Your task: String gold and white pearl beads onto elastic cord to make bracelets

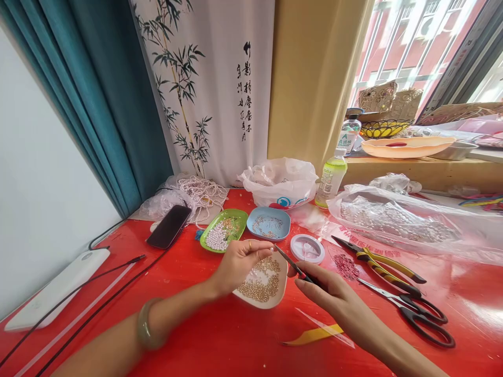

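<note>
My left hand (239,264) is closed in a pinch on a small pale bead (271,250), over a white dish (283,285) of gold beads (259,288) and a few clear ones. My right hand (326,288) grips pliers (290,258) with slim dark jaws and a partly hidden black and red handle. The tips of the pliers reach right up to the bead at my left fingertips; whether they touch it is too small to tell. Below my right hand lies a pair of yellow tweezers (314,335) on the red table (220,345).
Behind the dish stand a green tray (243,217) of pearls, a blue tray (288,230) of small findings and a round white lid (307,248). Yellow-black pliers (387,269) and scissors (416,314) lie right. A phone (168,226), cables and a white power bank (58,290) lie left.
</note>
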### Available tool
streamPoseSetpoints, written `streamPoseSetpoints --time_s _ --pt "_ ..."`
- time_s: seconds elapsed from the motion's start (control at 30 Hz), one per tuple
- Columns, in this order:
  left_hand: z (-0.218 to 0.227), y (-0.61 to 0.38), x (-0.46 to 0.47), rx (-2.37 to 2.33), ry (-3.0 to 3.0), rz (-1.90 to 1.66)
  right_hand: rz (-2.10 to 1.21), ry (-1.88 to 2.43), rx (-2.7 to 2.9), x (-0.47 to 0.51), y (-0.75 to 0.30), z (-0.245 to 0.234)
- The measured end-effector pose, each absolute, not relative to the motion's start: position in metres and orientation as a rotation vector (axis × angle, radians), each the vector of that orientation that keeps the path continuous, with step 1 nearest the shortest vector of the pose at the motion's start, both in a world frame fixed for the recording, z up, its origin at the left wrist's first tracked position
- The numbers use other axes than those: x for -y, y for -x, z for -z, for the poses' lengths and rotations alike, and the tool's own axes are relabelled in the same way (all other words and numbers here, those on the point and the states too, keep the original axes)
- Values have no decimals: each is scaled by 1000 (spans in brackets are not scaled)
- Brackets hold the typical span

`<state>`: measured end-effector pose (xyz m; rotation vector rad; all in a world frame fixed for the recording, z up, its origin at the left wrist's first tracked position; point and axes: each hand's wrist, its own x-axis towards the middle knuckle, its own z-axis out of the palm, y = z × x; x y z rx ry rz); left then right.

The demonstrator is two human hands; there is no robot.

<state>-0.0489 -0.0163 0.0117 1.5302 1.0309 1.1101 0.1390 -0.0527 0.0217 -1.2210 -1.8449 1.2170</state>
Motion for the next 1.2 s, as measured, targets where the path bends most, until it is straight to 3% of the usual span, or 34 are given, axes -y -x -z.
streamPoseSetpoints --time_s 0.43,0.57,0.7,0.77,0.83,1.03,1.2 --pt "-10 48 19 -1011 -1602 -1182 -879 1247 2022 55 -135 -18" --pt "-12 47 22 -978 -1665 -1179 -508 1274 2168 57 -134 -15" --pt "-14 45 26 -995 -1692 -1144 206 1302 2208 57 -135 -4" --pt "-15 45 27 -1009 -1665 -1133 388 1315 2164 57 -137 -3" --pt "-15 45 26 -1015 -1607 -1128 183 1324 2144 57 -138 -8" --pt "-10 45 18 -995 -1355 -1134 -1524 1018 1600 58 -136 -27" --pt "-11 42 17 -989 -1290 -1145 -2050 677 1105 58 -134 -20"
